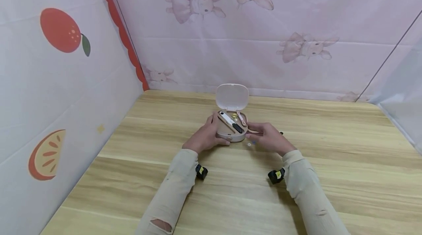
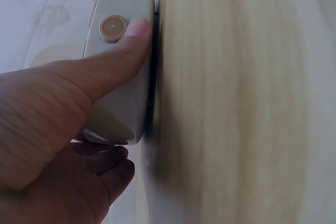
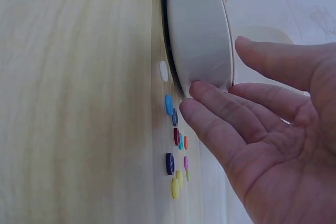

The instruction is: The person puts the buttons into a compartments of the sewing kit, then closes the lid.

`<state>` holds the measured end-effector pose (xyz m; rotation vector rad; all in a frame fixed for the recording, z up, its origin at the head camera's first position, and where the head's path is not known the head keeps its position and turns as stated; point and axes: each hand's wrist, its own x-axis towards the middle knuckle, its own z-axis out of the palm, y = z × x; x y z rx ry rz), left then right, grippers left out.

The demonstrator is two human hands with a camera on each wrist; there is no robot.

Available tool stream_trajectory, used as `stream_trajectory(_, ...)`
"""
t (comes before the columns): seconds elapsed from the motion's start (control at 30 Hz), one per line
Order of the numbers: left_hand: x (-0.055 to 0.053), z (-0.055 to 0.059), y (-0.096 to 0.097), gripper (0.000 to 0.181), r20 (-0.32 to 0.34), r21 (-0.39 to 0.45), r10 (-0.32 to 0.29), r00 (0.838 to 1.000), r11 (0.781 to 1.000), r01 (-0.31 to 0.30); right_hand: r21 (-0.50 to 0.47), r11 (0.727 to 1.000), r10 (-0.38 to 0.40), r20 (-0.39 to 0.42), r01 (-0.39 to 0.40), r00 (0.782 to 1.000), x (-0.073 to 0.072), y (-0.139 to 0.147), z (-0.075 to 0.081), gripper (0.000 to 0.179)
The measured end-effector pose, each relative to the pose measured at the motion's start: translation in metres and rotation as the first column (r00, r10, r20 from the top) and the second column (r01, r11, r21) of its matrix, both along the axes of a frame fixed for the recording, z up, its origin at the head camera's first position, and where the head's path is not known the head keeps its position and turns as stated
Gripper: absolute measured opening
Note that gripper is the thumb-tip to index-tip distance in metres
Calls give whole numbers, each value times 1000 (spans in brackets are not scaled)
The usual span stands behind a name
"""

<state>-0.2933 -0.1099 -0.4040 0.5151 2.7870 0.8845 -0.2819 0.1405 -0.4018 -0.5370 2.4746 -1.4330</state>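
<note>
A small pale sewing box (image 1: pixel 234 138) sits on the table with its translucent lid (image 1: pixel 232 96) standing up at the back. Inside, a white-and-black tool (image 1: pixel 226 117) lies slantwise in the tan insert, a small pink tool (image 1: pixel 241 119) to its right and a yellow piece (image 1: pixel 234 115) between them. My left hand (image 1: pixel 205 136) grips the box from the left, thumb across the front beside the button-shaped clasp (image 2: pixel 113 28). At the right end my right hand (image 3: pixel 273 114) touches the box with extended fingertips, its thumb held apart from them.
Several loose buttons lie on the wooden table (image 1: pixel 132 176) by the box's right end, among them a white button (image 3: pixel 164 71), a blue button (image 3: pixel 169 104) and a yellow button (image 3: pixel 175 188). A pink rabbit-print sheet (image 1: pixel 204 55) hangs behind; a fruit-print sheet (image 1: pixel 82 92) hangs at left.
</note>
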Motion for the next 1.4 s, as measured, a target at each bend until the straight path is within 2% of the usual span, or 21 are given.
stream_trajectory(0.43, -1, -5, -2, 123, -23, 34, 1, 1000, 999, -1, -13, 1000, 7, 11, -7, 1000, 0, 0, -3, 55)
stream_trajectory(0.67, -4, -5, -7, 115, -54, 68, -22, 998, 997, 26, -5, 1000, 6, 7, -6, 1000, -1, 1, -4, 54)
stream_trajectory(0.9, -6, -4, -7, 114, -52, 122, -51, 997, 991, 57, -13, 1000, 19, 0, -19, 1000, 1, 2, -1, 54)
stream_trajectory(1.13, -5, -2, -6, 117, -24, 60, -25, 999, 998, 27, -21, 1000, 19, 3, -19, 1000, 1, 3, -2, 54)
stream_trajectory(1.4, -7, -2, -6, 117, -35, 76, -52, 998, 996, 54, -19, 1000, 7, 12, -7, 1000, 1, 2, 0, 53)
